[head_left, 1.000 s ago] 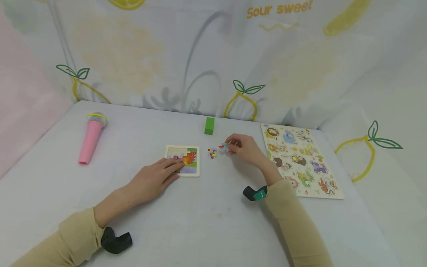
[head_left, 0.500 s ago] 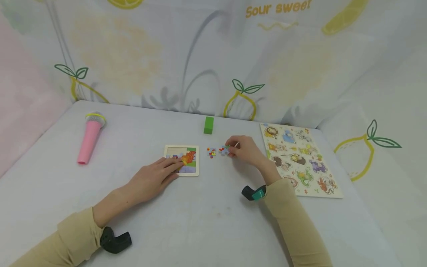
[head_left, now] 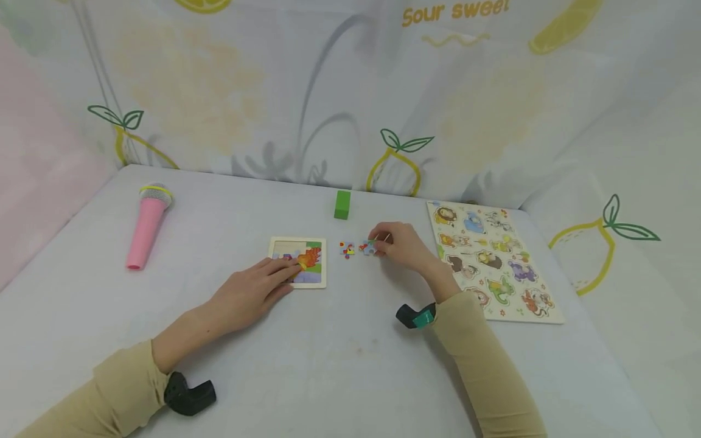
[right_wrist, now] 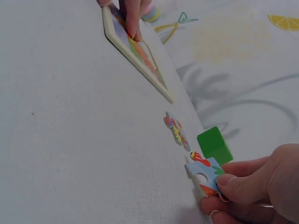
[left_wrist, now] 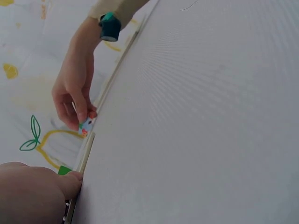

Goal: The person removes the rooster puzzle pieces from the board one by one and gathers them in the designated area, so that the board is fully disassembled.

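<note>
In the head view, my left hand (head_left: 246, 296) rests with its fingers across a small framed jigsaw puzzle (head_left: 316, 281), covering its lower left part. The thumb lies along the near edge of its pale frame, and an orange figure shows at the right. My right hand (head_left: 402, 246) pinches a light-blue puzzle piece (right_wrist: 204, 171) between thumb and fingers; red, green and orange marks show on it in the right wrist view. A second puzzle piece (head_left: 347, 249), with red and yellow patches, lies on the table between the held piece and the frame.
A green block (head_left: 342, 205) stands behind the pieces. At the far left lies a pink toy microphone (head_left: 145, 231). A large animal puzzle board (head_left: 493, 267) lies right of my right hand. A printed cloth (head_left: 306, 91) hangs behind the table (head_left: 306, 371).
The piece in my right hand has turned from tilted to flatter, its picture now showing more to the head camera. My left hand stays on the framed puzzle.
</note>
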Tool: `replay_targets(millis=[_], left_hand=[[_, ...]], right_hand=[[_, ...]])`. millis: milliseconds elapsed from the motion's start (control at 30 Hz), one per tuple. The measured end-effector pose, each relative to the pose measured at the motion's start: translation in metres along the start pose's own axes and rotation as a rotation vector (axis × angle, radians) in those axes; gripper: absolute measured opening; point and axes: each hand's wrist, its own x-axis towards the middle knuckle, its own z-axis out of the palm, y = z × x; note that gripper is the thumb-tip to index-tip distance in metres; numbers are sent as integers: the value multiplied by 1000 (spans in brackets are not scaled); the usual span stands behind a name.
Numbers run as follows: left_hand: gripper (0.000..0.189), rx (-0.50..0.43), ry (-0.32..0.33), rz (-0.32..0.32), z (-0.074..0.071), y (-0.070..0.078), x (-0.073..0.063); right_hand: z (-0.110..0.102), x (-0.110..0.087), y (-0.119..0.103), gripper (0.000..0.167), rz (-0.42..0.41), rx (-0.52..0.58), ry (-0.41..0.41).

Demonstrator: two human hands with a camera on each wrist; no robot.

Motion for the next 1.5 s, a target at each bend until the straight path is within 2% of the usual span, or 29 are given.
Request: replay_targets(millis=[433,867,1100,1300,1500], left_hand=[[38,-4,2,2,0,0,0],[38,0,-3,-5,1,-2,0],[38,0,-3,-5,0,0,1],[38,2,-1,-10,0,0,1],[38,1,8,3,0,-1,0]], right_hand=[[7,3,2,10,37,-44,11],[16,4,5,11,16,-104,31],[15,4,3,11,28,-91,45],[16,6,3,19,35,-32,80],[14,4,3,20,12,-31,85]])
